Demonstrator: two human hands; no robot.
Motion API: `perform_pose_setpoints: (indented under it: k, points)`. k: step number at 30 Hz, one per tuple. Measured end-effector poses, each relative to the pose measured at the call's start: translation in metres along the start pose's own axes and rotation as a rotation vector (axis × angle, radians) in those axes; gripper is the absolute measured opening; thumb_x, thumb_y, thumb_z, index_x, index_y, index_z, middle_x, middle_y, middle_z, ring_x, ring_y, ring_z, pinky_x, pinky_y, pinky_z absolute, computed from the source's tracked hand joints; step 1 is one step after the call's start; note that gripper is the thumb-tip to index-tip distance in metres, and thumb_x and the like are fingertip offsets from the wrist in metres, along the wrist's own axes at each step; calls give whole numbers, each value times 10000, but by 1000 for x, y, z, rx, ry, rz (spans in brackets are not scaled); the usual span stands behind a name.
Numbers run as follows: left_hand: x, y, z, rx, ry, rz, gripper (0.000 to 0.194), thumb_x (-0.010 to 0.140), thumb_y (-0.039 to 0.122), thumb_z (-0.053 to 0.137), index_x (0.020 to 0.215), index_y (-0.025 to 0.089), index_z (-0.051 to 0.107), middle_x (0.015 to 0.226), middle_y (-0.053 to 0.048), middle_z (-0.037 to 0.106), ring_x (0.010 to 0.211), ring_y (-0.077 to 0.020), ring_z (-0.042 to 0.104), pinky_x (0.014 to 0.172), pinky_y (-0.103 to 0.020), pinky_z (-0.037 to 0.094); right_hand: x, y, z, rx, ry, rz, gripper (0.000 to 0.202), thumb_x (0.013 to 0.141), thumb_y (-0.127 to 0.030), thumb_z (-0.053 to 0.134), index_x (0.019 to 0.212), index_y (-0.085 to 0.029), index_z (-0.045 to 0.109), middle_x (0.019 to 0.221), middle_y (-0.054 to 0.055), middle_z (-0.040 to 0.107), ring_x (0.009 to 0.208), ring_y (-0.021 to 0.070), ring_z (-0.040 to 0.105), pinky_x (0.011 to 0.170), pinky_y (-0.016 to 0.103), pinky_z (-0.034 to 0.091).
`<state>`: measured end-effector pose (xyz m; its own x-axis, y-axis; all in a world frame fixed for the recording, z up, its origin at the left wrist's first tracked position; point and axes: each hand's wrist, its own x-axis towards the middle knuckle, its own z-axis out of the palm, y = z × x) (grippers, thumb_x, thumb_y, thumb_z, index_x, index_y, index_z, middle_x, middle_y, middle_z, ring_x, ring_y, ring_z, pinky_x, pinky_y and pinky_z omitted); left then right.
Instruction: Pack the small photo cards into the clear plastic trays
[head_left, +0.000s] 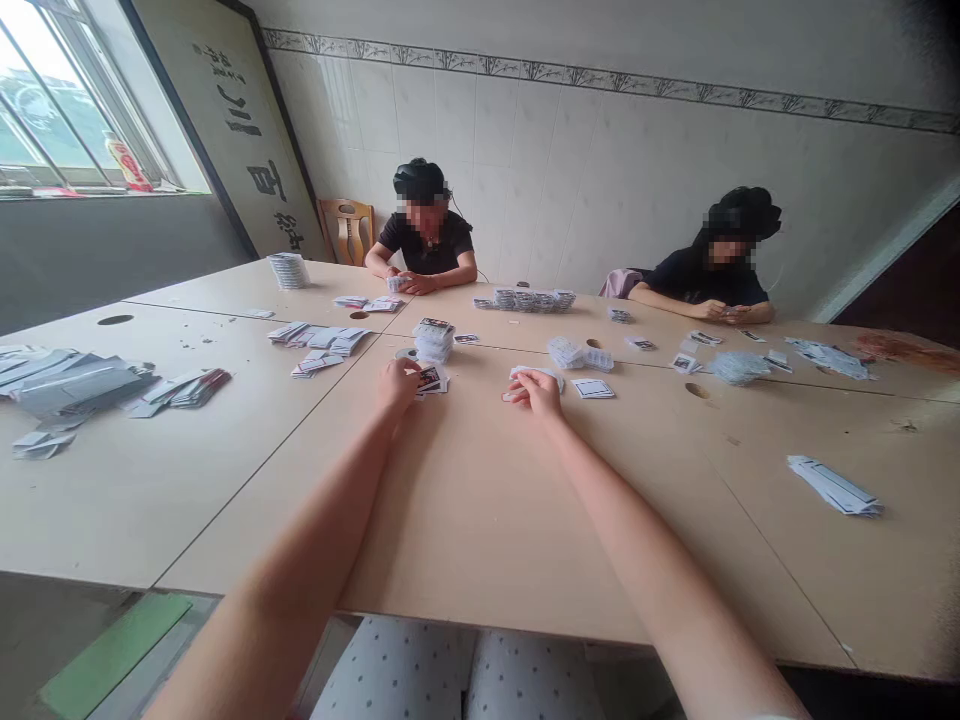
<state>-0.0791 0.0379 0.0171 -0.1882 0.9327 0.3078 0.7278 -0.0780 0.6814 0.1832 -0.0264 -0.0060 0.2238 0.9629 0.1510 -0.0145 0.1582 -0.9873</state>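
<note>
My left hand (400, 387) has its fingers closed at the left edge of a card with a dark printed picture (430, 378), low over the table. More white cards show beneath that one. Just behind stands a stack of cards in clear wrapping (434, 342), with a roll of tape (406, 354) at its left. My right hand (538, 391) rests on the table with fingers curled together around a white card, largely covered by the fingers. White pieces (553, 374) lie right behind it. A small pile of black-bordered white cards (593, 389) is to its right.
Across the wooden table (465, 530) sit two people (424, 235) (709, 265), handling small cards. Loose white slips (75, 385) spread at the left. Clear plastic sleeves (739, 367) and a strip pile (835, 487) lie right. Stacked packs (525, 299) stand at the back.
</note>
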Motion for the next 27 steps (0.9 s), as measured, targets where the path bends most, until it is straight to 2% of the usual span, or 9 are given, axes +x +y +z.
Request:
perform_pose_setpoints:
  k: [5,9,11,16,20,22,24,27]
  points:
    - [-1,6,-2,-66,27,90,200,733,203,540,885,196,669,977,-45,691,926,-208,612,772,-286,468,-1,-2,0,12,24,5,389,733,-533,623,878,-173,631,766,39,677,554,177,699,438,185,428]
    - [-7,19,-1,-208,47,263,213,768,207,513,911,191,670,886,-28,708,851,-175,628,780,-273,465,-2,-2,1,3,38,2,412,715,-556,638,908,-195,601,753,12,660,527,161,683,413,175,411]
    - [-14,27,4,-249,2,306,224,762,223,537,933,193,679,819,-24,705,774,-166,624,734,-267,466,-2,-2,1,-6,6,-6,414,716,-562,635,907,-196,602,740,4,652,524,148,674,423,175,420]
    - [-36,48,17,-252,-194,400,190,763,245,577,900,184,693,725,-14,690,643,-142,592,633,-244,446,-2,-2,4,-51,-102,-56,423,695,-542,665,958,-213,632,784,2,659,512,104,631,434,169,423]
    - [-49,56,24,-213,-265,464,180,803,269,558,888,182,691,715,-16,679,640,-142,589,607,-236,432,-1,1,8,-98,-147,-42,406,621,-507,737,831,-177,629,579,-17,608,486,124,606,459,197,457]
    - [-51,56,26,-189,-268,499,218,824,325,558,941,188,681,728,-18,674,650,-144,595,604,-237,434,0,2,8,-95,-123,-35,395,608,-503,741,775,-174,600,547,-18,593,489,139,620,436,188,437]
    - [-51,53,28,-183,-272,538,285,838,392,554,1021,198,655,791,-23,683,677,-148,611,622,-243,452,2,4,6,-80,-75,-47,386,651,-520,695,789,-183,568,589,-17,603,508,145,646,411,170,406]
    - [-48,46,31,-177,-303,576,313,853,421,532,1069,212,622,926,-34,692,740,-156,637,688,-267,484,4,6,3,-27,56,-81,359,725,-521,612,849,-199,512,657,-21,612,498,150,667,401,174,414]
